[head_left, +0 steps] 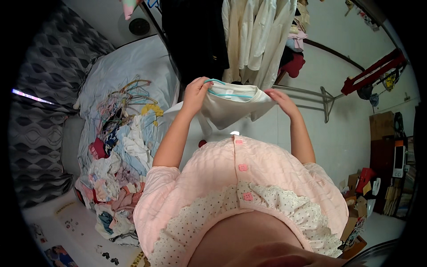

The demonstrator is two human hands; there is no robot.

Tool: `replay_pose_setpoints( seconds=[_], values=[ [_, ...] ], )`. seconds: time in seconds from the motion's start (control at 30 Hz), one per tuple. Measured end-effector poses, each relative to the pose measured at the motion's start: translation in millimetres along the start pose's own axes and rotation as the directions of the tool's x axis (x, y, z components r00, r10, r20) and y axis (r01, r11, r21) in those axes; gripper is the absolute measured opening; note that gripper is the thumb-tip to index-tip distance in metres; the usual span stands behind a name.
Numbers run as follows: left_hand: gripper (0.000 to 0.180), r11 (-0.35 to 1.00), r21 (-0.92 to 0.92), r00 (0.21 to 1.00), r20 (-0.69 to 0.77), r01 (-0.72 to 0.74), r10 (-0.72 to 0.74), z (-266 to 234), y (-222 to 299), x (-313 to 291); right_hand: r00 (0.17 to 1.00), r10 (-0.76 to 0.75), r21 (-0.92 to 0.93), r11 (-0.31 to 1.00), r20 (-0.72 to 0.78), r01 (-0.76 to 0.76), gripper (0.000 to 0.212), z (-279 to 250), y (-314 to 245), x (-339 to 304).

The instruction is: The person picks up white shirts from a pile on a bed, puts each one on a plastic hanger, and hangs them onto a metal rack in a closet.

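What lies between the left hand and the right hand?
In the head view, a white garment spans the stretch between left hand and right hand, with a turquoise hanger showing in its neckline.

"What do we see bearing things at left?"
"We see a bed (pixel 142 58) with a pale blue sheet. Tangled hangers (pixel 119 106) lie around its middle, and a heap of mixed clothes (pixel 116 178) spreads below them, toward the lower left."
"And right of centre?"
"We see pale floor (pixel 347 147), a metal stand (pixel 327 107) on it."
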State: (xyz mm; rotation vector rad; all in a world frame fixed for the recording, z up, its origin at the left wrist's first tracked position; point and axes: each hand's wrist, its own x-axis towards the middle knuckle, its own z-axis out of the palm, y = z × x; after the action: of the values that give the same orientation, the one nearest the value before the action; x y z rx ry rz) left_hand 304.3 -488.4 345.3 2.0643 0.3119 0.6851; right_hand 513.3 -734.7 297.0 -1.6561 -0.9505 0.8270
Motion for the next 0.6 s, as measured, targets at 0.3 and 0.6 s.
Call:
replay_pose_setpoints(
  seconds=[0.3, 0.6],
  values=[
    [0.015, 0.999, -0.044, 0.999, -0.035, 0.012, -0.013, -4.7, -7.2, 1.3, 0.993, -0.097, -0.284, 0.956, -0.071, 0.073, 0.026, 38.6, 8.2, 9.6],
    [0.016, 0.984, -0.159, 0.997, 0.015, 0.078, -0.077, -14.4, -0.7, 1.6, 0.964, -0.265, -0.568, 0.795, -0.01, 0.212, 0.026, 67.2, -18.8, 13.6]
  ],
)
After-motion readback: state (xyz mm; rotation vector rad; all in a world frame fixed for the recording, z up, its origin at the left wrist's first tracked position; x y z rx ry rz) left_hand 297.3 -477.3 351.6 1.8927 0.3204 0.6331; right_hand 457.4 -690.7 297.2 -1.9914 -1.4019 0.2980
